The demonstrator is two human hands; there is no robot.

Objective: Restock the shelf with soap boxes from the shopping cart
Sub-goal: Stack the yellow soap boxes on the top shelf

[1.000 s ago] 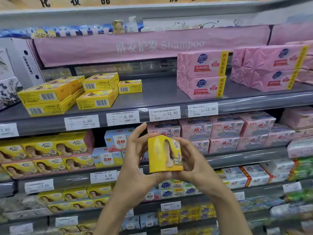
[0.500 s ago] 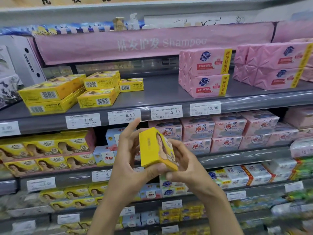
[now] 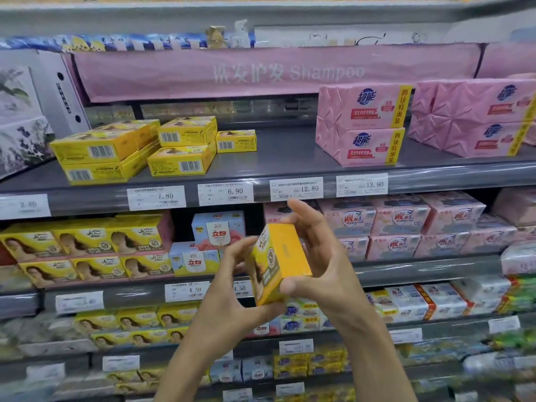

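I hold one yellow soap box upright in front of the shelves, at about the height of the second shelf. My left hand grips its left face and bottom corner. My right hand holds its right face, thumb under the lower edge, fingers spread upward. On the top grey shelf, several matching yellow soap boxes lie stacked flat at the left, barcodes facing out. No shopping cart is in view.
Pink wrapped soap packs stand on the right of the top shelf, with bare shelf between them and the yellow stack. Price tags line the shelf edge. Lower shelves are packed with yellow, blue and pink soap boxes. A white carton stands far left.
Both hands have turned the yellow box, so its plain side now faces right and its printed face points left. The hands and box sit further right in view.
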